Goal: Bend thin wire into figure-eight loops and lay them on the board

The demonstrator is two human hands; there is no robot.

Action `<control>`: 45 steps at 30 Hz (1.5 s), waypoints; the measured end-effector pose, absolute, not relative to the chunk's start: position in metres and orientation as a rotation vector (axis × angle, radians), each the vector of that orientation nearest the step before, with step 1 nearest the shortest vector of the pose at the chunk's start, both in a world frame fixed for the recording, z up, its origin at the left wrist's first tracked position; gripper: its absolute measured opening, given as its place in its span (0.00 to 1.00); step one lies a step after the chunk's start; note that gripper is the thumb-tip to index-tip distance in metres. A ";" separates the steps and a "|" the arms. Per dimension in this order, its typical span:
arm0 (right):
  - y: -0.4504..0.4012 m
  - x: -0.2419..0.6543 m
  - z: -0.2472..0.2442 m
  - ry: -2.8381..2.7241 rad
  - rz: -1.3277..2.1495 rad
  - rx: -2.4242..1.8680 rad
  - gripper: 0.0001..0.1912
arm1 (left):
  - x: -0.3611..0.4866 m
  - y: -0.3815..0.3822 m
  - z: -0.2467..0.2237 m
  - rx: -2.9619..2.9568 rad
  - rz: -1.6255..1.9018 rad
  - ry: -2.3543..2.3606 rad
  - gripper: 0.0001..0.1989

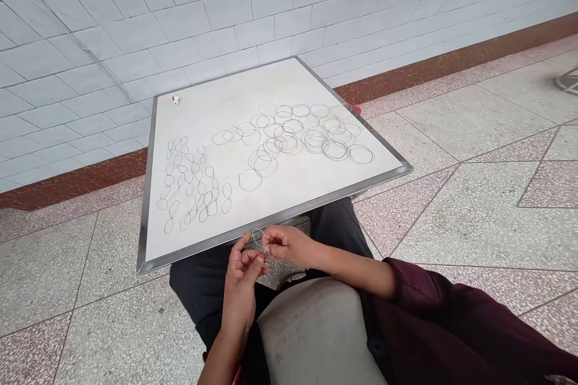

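While the bare left hand [242,280] is pinching with its thumb and curled fingers in the lower centre of the frame, the bare right hand [291,245] is gripping the same thin, silvery piece of bent wire [254,237] between thumb and fingertips. The wire's upper part is forming a rounded arc between the hands, near the table's front edge; fingers are partly covering the rest, so I cannot tell its full shape.

Across the centre of the frame, a smooth white tabletop [257,84] is lying inside a dull grey metal border [280,217]. Slender, dark round wire rings [289,143] are spreading over its middle and right, many overlapping. Toward its left, narrow figure-eight wire pieces [208,198] are lying in loose rows, some touching. A small white-and-red object [176,100] is sitting near the far left corner.

Glossy white rectangular wall tiles [271,6] are filling the top of the frame above a reddish-brown, mottled baseboard [474,51]. Speckled grey and pinkish floor slabs [487,216] are covering the right side, while a dark maroon fabric sleeve [419,289] is wrinkling around the right arm at lower right
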State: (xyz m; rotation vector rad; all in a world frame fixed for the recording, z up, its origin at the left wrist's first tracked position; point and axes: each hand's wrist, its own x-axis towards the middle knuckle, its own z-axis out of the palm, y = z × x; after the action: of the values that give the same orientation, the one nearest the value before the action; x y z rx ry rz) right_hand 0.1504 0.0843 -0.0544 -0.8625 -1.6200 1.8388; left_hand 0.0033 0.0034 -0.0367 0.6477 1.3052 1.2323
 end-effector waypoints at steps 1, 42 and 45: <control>0.085 0.151 -0.056 -1.581 1.864 -0.855 0.04 | 0.003 0.003 -0.037 0.583 1.229 1.264 0.28; 0.083 0.150 -0.055 -1.597 1.955 -0.845 0.12 | 0.002 0.005 -0.037 0.446 1.253 1.237 0.26; 0.085 0.150 -0.057 -1.548 1.938 -0.883 0.12 | 0.001 0.005 -0.038 0.456 1.250 1.244 0.25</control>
State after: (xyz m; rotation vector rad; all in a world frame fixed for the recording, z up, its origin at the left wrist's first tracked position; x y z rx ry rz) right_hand 0.1504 0.0847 -0.0571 -0.8831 -1.5481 1.9380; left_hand 0.0007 0.0047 -0.0377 0.4563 1.2445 1.2500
